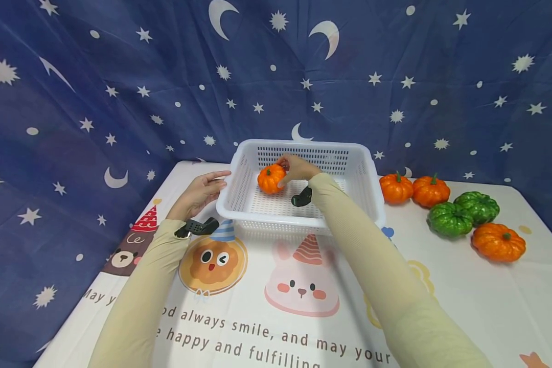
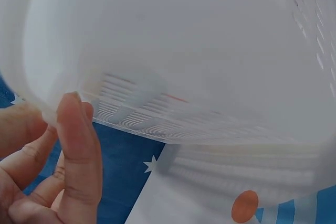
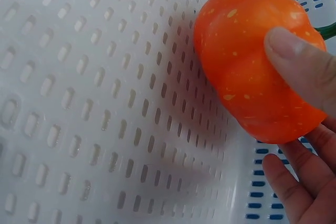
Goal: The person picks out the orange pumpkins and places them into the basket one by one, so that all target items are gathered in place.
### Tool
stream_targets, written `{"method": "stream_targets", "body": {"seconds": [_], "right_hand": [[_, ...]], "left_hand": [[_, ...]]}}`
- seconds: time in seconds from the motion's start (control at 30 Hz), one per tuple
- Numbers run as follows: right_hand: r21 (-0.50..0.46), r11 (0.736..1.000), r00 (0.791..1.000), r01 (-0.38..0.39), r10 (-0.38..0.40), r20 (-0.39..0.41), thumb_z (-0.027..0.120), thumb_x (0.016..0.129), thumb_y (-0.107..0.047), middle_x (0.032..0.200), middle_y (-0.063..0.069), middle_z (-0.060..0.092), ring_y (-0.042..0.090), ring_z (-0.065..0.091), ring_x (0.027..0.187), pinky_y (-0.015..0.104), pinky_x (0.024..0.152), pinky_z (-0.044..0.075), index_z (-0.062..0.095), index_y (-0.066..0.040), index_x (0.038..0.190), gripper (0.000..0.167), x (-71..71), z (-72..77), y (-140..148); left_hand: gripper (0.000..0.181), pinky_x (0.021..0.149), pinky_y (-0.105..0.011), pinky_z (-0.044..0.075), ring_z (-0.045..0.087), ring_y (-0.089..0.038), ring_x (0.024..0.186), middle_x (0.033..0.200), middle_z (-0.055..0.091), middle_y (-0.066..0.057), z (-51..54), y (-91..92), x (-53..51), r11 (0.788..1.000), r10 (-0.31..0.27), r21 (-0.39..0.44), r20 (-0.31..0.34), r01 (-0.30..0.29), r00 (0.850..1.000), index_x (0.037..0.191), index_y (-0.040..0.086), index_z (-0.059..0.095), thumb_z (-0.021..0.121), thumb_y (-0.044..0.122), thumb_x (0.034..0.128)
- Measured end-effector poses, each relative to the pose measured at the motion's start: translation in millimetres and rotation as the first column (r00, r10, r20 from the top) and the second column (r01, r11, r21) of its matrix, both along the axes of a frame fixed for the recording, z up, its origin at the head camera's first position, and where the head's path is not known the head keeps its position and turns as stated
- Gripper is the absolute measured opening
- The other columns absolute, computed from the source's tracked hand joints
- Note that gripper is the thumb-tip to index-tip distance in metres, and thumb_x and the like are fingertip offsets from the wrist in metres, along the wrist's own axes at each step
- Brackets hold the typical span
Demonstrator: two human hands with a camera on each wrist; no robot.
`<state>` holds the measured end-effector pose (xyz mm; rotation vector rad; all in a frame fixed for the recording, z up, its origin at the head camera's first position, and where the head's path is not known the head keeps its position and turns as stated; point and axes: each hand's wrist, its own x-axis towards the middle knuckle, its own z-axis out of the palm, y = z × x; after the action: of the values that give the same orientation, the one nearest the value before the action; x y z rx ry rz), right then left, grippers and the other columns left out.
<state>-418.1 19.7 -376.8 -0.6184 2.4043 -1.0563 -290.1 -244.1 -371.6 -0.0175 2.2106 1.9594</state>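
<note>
Though it's mostly orange, pumpkin (image 3: 231, 72) has yel. specks & grn stem (image 3: 326, 31).

Orange pumpkins (image 1: 270, 180) (image 1: 395, 188) (image 1: 431, 192) (image 1: 499, 242): four; one in the basket (image 1: 280, 219), three on the worktop (image 1: 469, 312). Green pumpkins (image 1: 450, 220) (image 1: 477, 207): two, both on the worktop. Six pumpkins altogether. Basket: one. Hands: two; left hand (image 1: 202, 192), right hand (image 1: 298, 168). Wrist cameras (image 1: 197, 228) (image 1: 302, 197): two. Sleeves (image 1: 135, 301) (image 1: 377, 260): two. Printed faces (image 1: 121, 258) (image 1: 213, 268) (image 1: 301, 301): three; printed hats (image 1: 146, 222) (image 1: 224, 231) (image 1: 309, 250): three.
</note>
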Motion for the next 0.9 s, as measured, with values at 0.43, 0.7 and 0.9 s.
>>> {"method": "stream_targets", "body": {"seconds": [0.43, 0.7, 0.9], "right_hand": [[-0.001, 0.999, 0.999, -0.042, 0.042, 0.002, 0.075, 0.077, -0.004, 0.143, 0.013, 0.044, 0.027, 0.04, 0.134, 0.037, 0.113, 0.033, 0.044, -0.003, 0.135, 0.065, 4.2, 1.7, -2.1], [0.002, 0.998, 0.998, -0.055, 0.055, -0.015, 0.071, 0.079, -0.001, 0.14, 0.017, 0.046, 0.03, 0.045, 0.13, 0.038, 0.11, 0.037, 0.046, -0.003, 0.135, 0.061, 6.8, 2.7, -2.7], [0.017, 0.999, 0.999, -0.036, 0.036, -0.032, 0.073, 0.078, -0.003, 0.138, 0.018, 0.049, 0.03, 0.047, 0.128, 0.037, 0.109, 0.039, 0.047, -0.001, 0.133, 0.061, 4.7, 0.6, -4.9]], "left_hand": [[0.051, 0.075, -0.012, 0.051, 0.06, 0.001, 0.086, 0.099, 0.057, 0.011, 0.5, -0.6, 0.0, 1.0, 0.006, 0.0, 0.011, -0.006, 1.0, 0.144, 0.002, 0.035, 0.051, 0.007, 0.096], [0.051, 0.075, -0.012, 0.051, 0.06, 0.001, 0.086, 0.102, 0.056, 0.008, 1.9, 0.5, -0.4, 1.0, 0.003, -0.003, 0.015, -0.003, 1.0, 0.144, 0.002, 0.035, 0.051, 0.008, 0.096], [0.05, 0.075, -0.012, 0.051, 0.06, 0.001, 0.086, 0.101, 0.056, 0.008, 1.3, 0.8, -0.2, 1.0, 0.005, 0.001, 0.016, -0.006, 1.0, 0.143, 0.002, 0.035, 0.05, 0.007, 0.0961]]}}
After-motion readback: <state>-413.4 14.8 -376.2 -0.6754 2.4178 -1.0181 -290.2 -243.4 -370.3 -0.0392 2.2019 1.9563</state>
